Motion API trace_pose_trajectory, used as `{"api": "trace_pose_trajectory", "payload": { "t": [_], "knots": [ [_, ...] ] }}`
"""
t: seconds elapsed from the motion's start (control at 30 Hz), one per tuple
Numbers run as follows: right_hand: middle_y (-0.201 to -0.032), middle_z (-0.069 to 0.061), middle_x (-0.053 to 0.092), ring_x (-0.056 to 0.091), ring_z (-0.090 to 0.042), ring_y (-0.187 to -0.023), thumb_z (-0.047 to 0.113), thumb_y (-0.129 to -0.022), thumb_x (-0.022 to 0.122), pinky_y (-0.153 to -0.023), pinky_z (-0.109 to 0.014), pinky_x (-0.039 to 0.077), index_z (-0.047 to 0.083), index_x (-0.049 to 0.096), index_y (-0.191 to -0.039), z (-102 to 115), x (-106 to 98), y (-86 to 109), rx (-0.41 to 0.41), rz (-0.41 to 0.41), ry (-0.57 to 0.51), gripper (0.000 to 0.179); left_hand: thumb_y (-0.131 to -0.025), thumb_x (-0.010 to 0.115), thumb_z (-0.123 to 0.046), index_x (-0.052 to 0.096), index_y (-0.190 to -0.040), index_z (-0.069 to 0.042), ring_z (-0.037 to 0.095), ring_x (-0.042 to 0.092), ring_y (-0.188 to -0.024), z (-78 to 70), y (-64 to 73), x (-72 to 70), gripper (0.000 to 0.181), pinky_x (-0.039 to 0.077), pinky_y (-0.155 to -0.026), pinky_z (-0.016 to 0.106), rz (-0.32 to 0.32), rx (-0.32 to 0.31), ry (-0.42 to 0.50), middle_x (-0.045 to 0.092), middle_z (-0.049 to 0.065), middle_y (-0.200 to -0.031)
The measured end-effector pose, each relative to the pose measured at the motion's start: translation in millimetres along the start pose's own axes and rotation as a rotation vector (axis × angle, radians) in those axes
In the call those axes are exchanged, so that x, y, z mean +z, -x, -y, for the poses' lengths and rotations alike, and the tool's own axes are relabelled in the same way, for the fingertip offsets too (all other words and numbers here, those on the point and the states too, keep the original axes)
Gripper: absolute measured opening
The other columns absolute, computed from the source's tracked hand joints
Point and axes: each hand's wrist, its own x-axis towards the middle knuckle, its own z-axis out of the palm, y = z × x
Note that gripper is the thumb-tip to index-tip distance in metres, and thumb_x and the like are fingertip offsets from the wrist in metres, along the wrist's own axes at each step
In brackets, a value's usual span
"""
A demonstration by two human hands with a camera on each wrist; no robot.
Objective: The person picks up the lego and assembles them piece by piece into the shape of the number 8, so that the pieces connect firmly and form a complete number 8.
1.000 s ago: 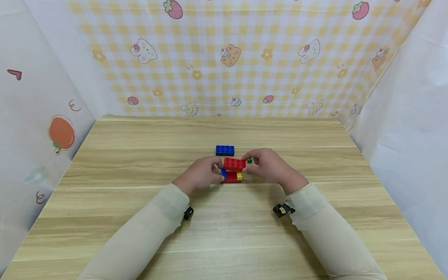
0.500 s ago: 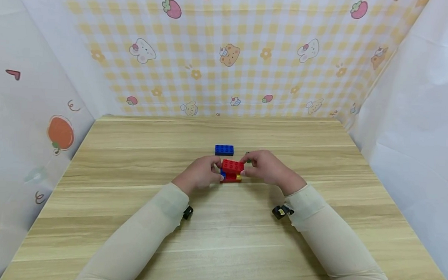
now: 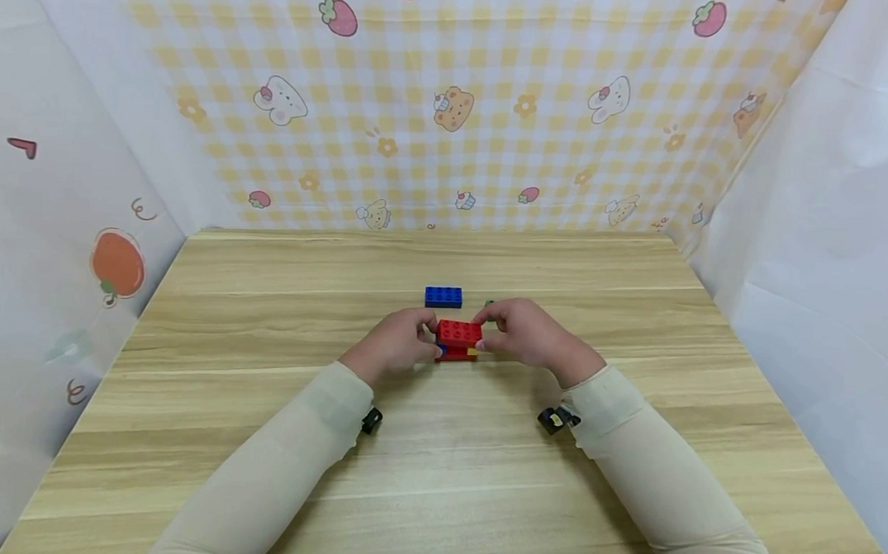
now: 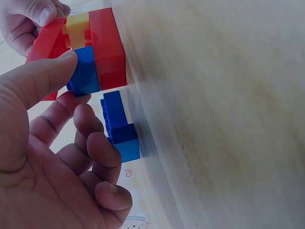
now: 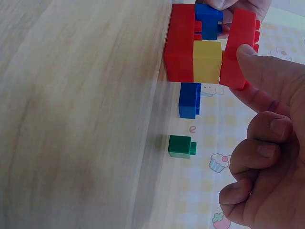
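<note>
My right hand (image 3: 534,335) pinches a red toy brick (image 3: 459,334) between thumb and forefinger, above a partly built stack. The stack has a red brick (image 5: 181,47) lying on the table, with a small blue block (image 4: 86,71) on its left end and a small yellow block (image 5: 207,62) on its right end. My left hand (image 3: 392,341) pinches the small blue block, thumb on its near face. In the right wrist view the upper red brick leans, its right end close against the yellow block and its left end apart from the blue one. Whether it touches the yellow, I cannot tell.
Behind the stack lies a long blue brick (image 3: 443,297) on the wooden table (image 3: 435,483). A small green block (image 5: 180,146) stands behind my right hand, mostly hidden in the head view. A checked cloth (image 3: 393,76) hangs at the back.
My right hand has brought the red brick slightly left and down, over the blue and yellow blocks, covering more of them. The left hand keeps its hold on the small blue block.
</note>
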Motion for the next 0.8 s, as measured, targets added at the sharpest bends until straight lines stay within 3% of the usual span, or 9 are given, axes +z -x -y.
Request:
{"api": "trace_pose_trajectory", "payload": {
  "t": [0.3, 0.5, 0.8],
  "knots": [
    [-0.071, 0.003, 0.043, 0.041, -0.017, -0.067, 0.025, -0.094, 0.082, -0.062, -0.032, 0.034, 0.016, 0.077, -0.12, 2.1, -0.6, -0.5, 0.007, 0.01, 0.037, 0.028, -0.096, 0.078, -0.017, 0.064, -0.106, -0.014, 0.021, 0.053, -0.067, -1.4, 1.5, -1.7, 0.018, 0.044, -0.06, 0.031, 0.008, 0.017, -0.009, 0.061, 0.006, -0.081],
    [-0.079, 0.0, 0.056, 0.047, -0.018, -0.073, 0.024, -0.094, 0.081, -0.064, -0.032, 0.038, 0.014, 0.077, -0.12, 3.6, -2.1, -1.0, 0.014, 0.022, 0.061, 0.029, -0.095, 0.079, -0.017, 0.064, -0.106, -0.014, 0.021, 0.053, -0.068, -2.1, 1.6, -1.4, 0.019, 0.044, -0.06, 0.031, 0.01, 0.014, 0.009, 0.06, 0.006, -0.081],
    [-0.107, -0.003, 0.075, 0.059, -0.021, -0.089, 0.024, -0.095, 0.08, -0.085, -0.04, 0.052, 0.013, 0.077, -0.122, 7.7, -4.4, -2.1, 0.006, 0.036, 0.096, 0.03, -0.095, 0.079, -0.018, 0.065, -0.115, -0.014, 0.021, 0.052, -0.067, -3.4, 2.9, -2.3, 0.025, 0.043, -0.059, 0.031, 0.016, -0.004, 0.027, 0.06, 0.007, -0.082]
  ]
}}
